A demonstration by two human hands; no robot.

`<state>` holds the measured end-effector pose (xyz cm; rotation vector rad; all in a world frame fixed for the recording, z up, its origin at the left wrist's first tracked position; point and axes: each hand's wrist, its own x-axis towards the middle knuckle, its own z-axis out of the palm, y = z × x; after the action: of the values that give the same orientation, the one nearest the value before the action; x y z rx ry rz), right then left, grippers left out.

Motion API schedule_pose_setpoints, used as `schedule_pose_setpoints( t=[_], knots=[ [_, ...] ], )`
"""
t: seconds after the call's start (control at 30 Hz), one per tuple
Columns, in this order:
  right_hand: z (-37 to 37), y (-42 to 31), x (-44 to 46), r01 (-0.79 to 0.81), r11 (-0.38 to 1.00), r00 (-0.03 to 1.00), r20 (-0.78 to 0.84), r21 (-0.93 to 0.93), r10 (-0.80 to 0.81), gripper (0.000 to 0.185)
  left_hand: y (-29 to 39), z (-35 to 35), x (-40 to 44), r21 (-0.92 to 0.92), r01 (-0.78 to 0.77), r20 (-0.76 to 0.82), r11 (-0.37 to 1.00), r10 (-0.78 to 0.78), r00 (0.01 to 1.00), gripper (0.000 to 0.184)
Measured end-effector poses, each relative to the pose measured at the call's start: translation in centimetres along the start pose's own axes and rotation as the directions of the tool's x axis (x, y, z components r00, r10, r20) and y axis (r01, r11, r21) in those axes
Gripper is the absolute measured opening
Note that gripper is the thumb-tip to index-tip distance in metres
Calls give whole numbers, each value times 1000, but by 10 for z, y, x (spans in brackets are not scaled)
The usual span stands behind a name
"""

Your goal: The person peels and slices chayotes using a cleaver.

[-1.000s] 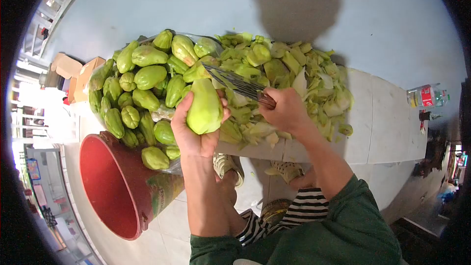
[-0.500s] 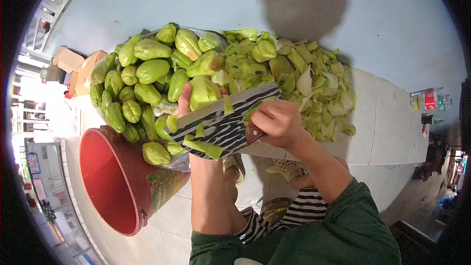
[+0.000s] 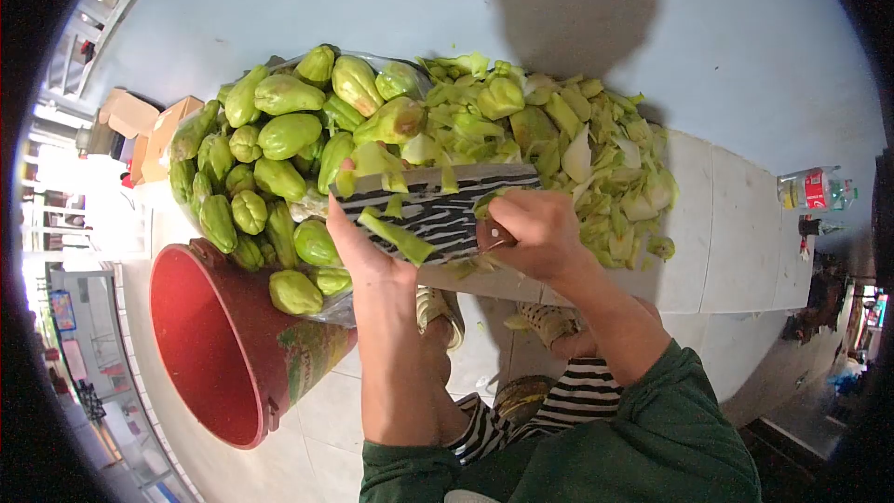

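My right hand (image 3: 535, 235) is closed round the brown handle of a wide knife (image 3: 428, 214) with black and white stripes. Cut green pieces (image 3: 399, 236) cling to the blade. Behind the blade, my left hand (image 3: 368, 247) holds a peeled chayote (image 3: 372, 160), mostly hidden by the knife, with only its top showing. Whole green chayotes (image 3: 289, 135) lie heaped in a plastic bag on the left. A pile of peelings (image 3: 615, 172) spreads beyond and to the right of the knife.
A red bucket (image 3: 200, 345) lies tilted at the lower left. An open cardboard box (image 3: 158, 144) stands behind it. A plastic bottle with a red label (image 3: 816, 188) is at the far right, by the tiled ledge (image 3: 736, 233). Feet are below.
The knife has swung from the right across the chayote and now lies flatter over my left hand. Green slices have come onto the blade, and one has shifted along it.
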<state>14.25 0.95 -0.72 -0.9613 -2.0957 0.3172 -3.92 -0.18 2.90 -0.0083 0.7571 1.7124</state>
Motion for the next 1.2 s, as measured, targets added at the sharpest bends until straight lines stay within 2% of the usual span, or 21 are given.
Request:
schedule_pose_setpoints(
  t=[0.1, 0.13, 0.17, 0.33, 0.43, 0.5, 0.53, 0.63, 0.7, 0.73, 0.77, 0.8, 0.83, 0.9, 0.93, 0.97, 1.0, 1.03, 1.07, 1.13, 1.2],
  knots=[
    [-6, -6, 4, 30, 997, 999, 17, 74, -32, 21, 2, -5, -2, 109, -26, 177, 994, 6, 984, 35],
    [-6, -7, 5, 49, 993, 999, 11, 111, -51, 21, 3, 1, -2, 117, 24, 56, 993, -30, 998, 36],
    [-4, -5, 3, 44, 993, 999, 11, 112, -46, 21, 3, 2, -2, 120, 27, 53, 992, -34, 998, 36],
    [-1, 10, 1, -117, 975, 992, 71, 190, 106, 18, 4, -3, 7, 13, 27, 111, 1000, -28, 993, 40],
    [-4, 9, 1, -87, 981, 995, 67, 174, 77, 18, 1, 1, 2, 33, 19, 122, 999, -23, 992, 38],
    [-12, 4, 3, -57, 981, 995, 90, 188, 41, 17, 1, 2, 0, 73, 81, 125, 994, -89, 988, 40],
    [-14, 3, 4, -25, 979, 994, 107, 201, 3, 17, 2, -4, 5, 61, 121, 196, 991, -131, 972, 40],
    [-13, 3, 5, -18, 980, 996, 87, 200, 1, 16, 4, 0, 2, 74, 135, 110, 988, -143, 984, 37],
    [-4, 9, 5, -92, 979, 994, 69, 184, 81, 15, 2, 3, 1, 37, 36, 21, 999, -36, 999, 38],
    [-2, 11, 6, -164, 972, 986, 49, 170, 158, 16, 10, -12, 9, 2, 193, 266, 981, -186, 946, 40],
    [-4, 12, 6, -162, 972, 987, 43, 167, 157, 16, 18, -27, 18, 7, 348, 498, 937, -305, 812, 42],
    [-7, 13, 6, -225, 964, 970, 123, 138, 209, 15, 18, -23, 16, 9, 348, 502, 937, -305, 809, 42],
    [-10, 13, 5, -287, 952, 943, 203, 104, 262, 17, 17, -20, 14, 33, 307, 494, 951, -282, 822, 41],
    [-13, 13, 4, -255, 959, 950, 219, 128, 223, 17, 10, -13, 7, 55, 264, 482, 963, -257, 838, 41],
    [-13, 13, 4, -223, 963, 956, 230, 152, 185, 16, 3, 2, -1, 49, 150, 254, 987, -158, 954, 41],
    [-12, 13, 5, -222, 963, 955, 232, 153, 183, 16, -1, 10, -4, 71, 35, 13, 997, -36, 999, 41],
    [-12, 13, 5, -290, 941, 939, 244, 176, 244, 17, 0, 7, -2, 96, 34, -11, 995, -33, 999, 43],
    [-12, 13, 6, -357, 913, 918, 257, 197, 303, 18, 10, -5, 1, 176, 116, 301, 978, -166, 939, 48],
    [-9, 17, 5, -356, 914, 918, 255, 197, 302, 18, 12, -8, 2, 184, 140, 314, 973, -193, 930, 48],
    [-3, 26, 4, -500, 860, 839, 301, 104, 452, 20, 13, -4, 2, 195, 163, 334, 967, -221, 916, 48],
    [-6, 28, 1, -504, 856, 838, 307, 118, 451, 21, 13, -2, 1, 111, 184, 333, 977, -211, 919, 51]
  ],
)
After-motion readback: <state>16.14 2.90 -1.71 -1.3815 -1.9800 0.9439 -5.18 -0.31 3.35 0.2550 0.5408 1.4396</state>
